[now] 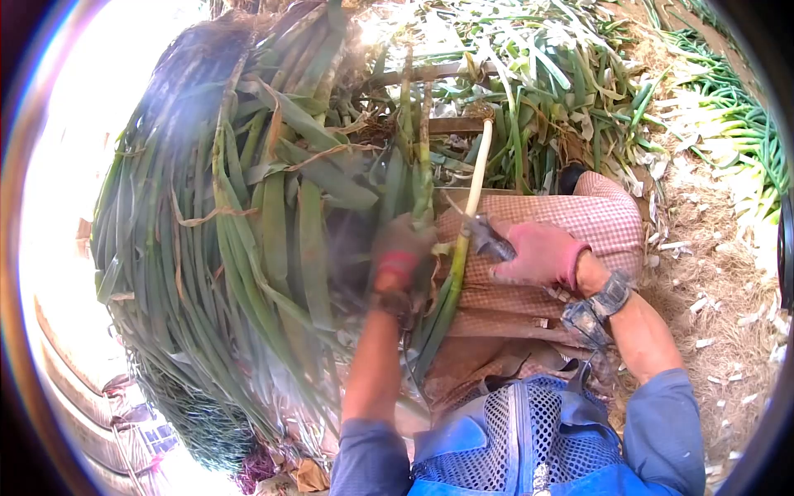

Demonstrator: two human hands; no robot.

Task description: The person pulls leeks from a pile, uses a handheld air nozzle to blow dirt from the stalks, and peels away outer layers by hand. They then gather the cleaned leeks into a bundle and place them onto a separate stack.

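Note:
A long green onion [473, 192], with a white shaft and a root tuft at its upper end, slants across my lap. My right hand [542, 252], in a pink glove with grey fingertips, is closed around its shaft where white turns to green. Left of that stalk, my left hand [403, 248], also gloved, is smeared by motion among green leaves. An upright leafy stalk [424, 157] rises just above the left hand, whose fingers I cannot make out. The onion's green leaves [440, 318] trail down between my wrists.
A big heap of green onions [248, 190] fills the left side. Loose leaves and trimmings [546, 74] pile up beyond my checkered trouser leg [608, 215]. Rows of green onions [744, 124] lie at the far right, past dry ground scattered with white bits [703, 306].

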